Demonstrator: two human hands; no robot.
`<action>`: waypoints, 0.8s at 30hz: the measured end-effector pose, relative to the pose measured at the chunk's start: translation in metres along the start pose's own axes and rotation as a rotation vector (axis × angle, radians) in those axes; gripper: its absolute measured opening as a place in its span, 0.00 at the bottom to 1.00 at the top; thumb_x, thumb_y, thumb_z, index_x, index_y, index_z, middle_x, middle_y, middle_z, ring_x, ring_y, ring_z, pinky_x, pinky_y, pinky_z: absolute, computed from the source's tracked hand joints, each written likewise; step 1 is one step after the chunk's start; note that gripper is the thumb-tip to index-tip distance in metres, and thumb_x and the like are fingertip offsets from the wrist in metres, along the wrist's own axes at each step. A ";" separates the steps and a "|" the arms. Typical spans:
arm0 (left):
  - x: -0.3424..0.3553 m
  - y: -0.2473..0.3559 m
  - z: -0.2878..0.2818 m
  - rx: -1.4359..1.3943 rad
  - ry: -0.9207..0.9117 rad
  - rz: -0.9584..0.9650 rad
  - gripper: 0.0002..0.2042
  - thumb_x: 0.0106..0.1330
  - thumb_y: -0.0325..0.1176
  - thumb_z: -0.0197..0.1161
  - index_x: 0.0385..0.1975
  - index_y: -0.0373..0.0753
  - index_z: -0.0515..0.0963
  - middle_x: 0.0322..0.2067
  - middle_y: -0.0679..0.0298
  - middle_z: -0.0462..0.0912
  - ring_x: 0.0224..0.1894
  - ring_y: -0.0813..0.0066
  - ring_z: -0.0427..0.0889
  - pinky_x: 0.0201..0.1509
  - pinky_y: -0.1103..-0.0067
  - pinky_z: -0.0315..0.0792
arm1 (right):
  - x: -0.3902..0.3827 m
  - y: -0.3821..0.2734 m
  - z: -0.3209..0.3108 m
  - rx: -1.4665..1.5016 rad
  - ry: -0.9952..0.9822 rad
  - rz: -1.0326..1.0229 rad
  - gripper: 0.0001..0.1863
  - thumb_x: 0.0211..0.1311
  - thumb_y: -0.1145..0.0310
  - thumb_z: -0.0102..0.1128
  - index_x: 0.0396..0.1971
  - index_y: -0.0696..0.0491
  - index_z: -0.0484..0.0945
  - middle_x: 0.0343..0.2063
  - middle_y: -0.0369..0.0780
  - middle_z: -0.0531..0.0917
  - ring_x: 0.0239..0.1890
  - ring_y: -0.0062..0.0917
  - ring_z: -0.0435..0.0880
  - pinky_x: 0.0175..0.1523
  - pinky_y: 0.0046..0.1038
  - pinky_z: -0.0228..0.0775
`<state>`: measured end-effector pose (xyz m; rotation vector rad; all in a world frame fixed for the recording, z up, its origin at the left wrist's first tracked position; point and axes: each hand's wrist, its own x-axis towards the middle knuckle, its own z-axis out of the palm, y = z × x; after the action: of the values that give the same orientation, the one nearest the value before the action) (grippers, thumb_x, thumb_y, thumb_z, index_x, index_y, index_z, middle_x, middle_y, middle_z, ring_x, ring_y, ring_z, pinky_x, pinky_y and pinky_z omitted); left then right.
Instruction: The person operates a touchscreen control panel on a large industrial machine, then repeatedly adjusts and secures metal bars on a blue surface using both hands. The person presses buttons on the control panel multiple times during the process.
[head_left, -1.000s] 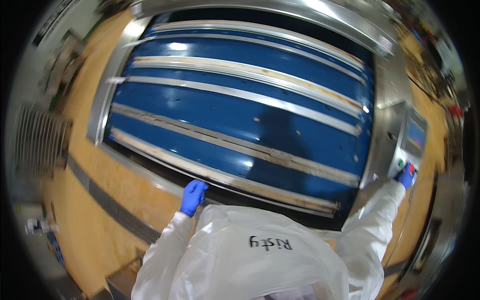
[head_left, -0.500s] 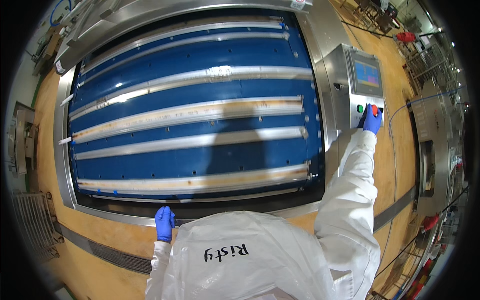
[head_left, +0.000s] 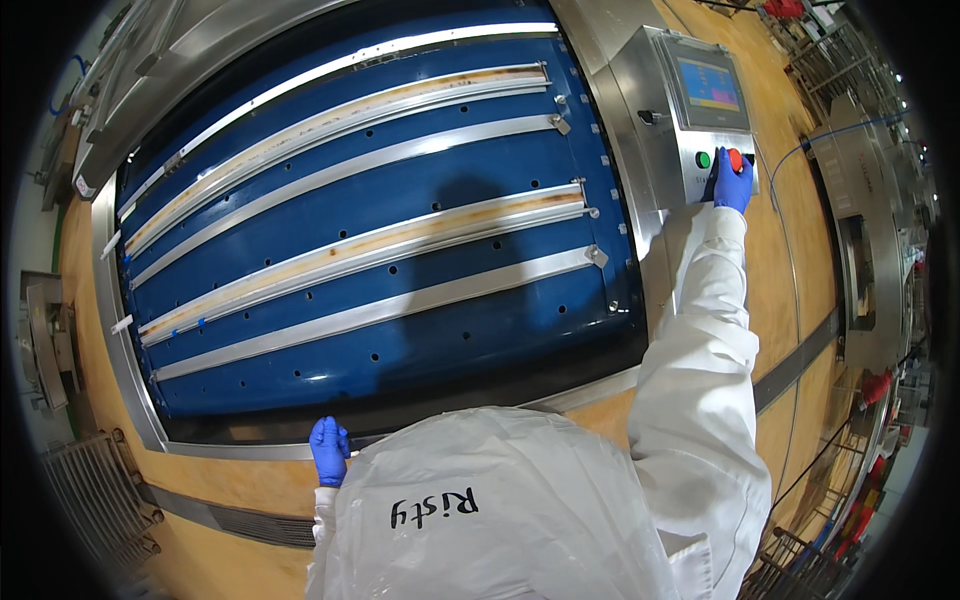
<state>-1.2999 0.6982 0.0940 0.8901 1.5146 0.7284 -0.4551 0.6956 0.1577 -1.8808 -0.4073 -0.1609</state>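
My right hand (head_left: 733,187), in a blue glove, reaches far forward to a steel control box (head_left: 690,180). Its fingers are closed about the red push button (head_left: 737,157), beside a green button (head_left: 703,160). Near the machine's front edge, my left hand (head_left: 329,450) is gloved too, with its fingers curled in and nothing visible in them. Before me lies a wide, curved blue surface (head_left: 300,230) dotted with small holes. Long metal bars run across it, one of them brown-stained (head_left: 300,266). My shadow falls over its middle.
A steel frame (head_left: 240,452) surrounds the blue surface. Above the buttons, a coloured screen (head_left: 708,82) is lit. Floor grating (head_left: 230,520) runs behind the machine's near side. A wire rack (head_left: 100,495) stands at left, other steel equipment (head_left: 855,260) at right.
The bars on the blue surface have travelled away from me, and another has come up from the near edge. They look sharper now. My right hand stays at the red button; the view has shifted slightly.
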 end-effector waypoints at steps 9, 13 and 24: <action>0.009 -0.014 -0.010 0.004 -0.059 0.042 0.16 0.75 0.41 0.53 0.24 0.41 0.71 0.11 0.72 0.65 0.11 0.86 0.60 0.13 0.84 0.53 | -0.002 -0.020 -0.008 0.049 0.128 0.106 0.26 0.57 0.57 0.71 0.45 0.62 0.72 0.36 0.42 0.79 0.39 0.23 0.78 0.44 0.25 0.71; 0.008 -0.009 -0.007 0.031 -0.061 0.101 0.16 0.75 0.41 0.54 0.24 0.41 0.71 0.11 0.72 0.65 0.11 0.87 0.60 0.13 0.84 0.53 | 0.033 -0.052 -0.045 0.198 -0.043 0.144 0.21 0.64 0.53 0.63 0.40 0.58 0.74 0.30 0.38 0.76 0.23 0.18 0.71 0.26 0.23 0.62; 0.006 -0.009 0.000 -0.007 -0.001 0.082 0.16 0.75 0.42 0.53 0.24 0.42 0.72 0.11 0.73 0.65 0.11 0.88 0.59 0.13 0.85 0.51 | -0.004 -0.046 -0.019 0.399 -0.291 0.389 0.14 0.68 0.52 0.59 0.32 0.47 0.73 0.20 0.29 0.70 0.15 0.11 0.61 0.18 0.19 0.46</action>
<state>-1.3015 0.6987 0.0831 0.9519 1.4808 0.7926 -0.4733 0.6910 0.2042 -1.5522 -0.2385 0.4303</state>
